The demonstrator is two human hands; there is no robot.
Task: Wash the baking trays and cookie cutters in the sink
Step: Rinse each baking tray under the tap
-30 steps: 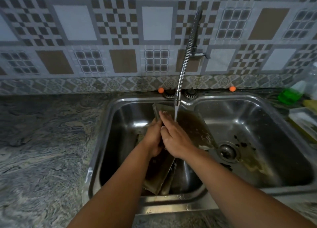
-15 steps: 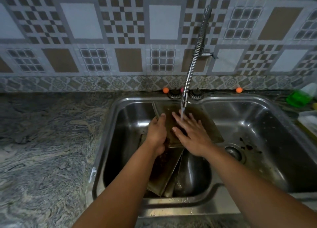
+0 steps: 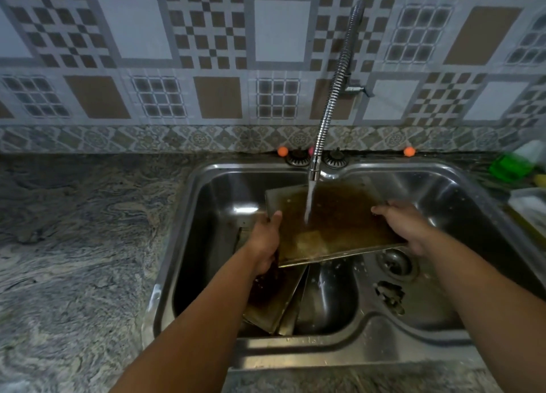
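A greasy brown baking tray [image 3: 339, 224] is held flat over the steel sink [image 3: 206, 171], under the running water from the flexible tap [image 3: 331, 103]. My left hand [image 3: 266, 242] grips its left edge, thumb on top. My right hand [image 3: 404, 224] grips its right edge. Below it, more dirty trays [image 3: 274, 301] lean in the left basin. No cookie cutters show.
The drain [image 3: 394, 264] sits in the shallow right part of the sink, with dark scraps [image 3: 390, 296] near it. A green bottle [image 3: 508, 166] and a clear container [image 3: 529, 209] stand at the far right. Marbled stone counter [image 3: 74, 245] spreads to the left.
My right hand left the tray's surface, where it was rubbing under the stream, and took hold of the right edge. The tray now lies flatter and more to the right.
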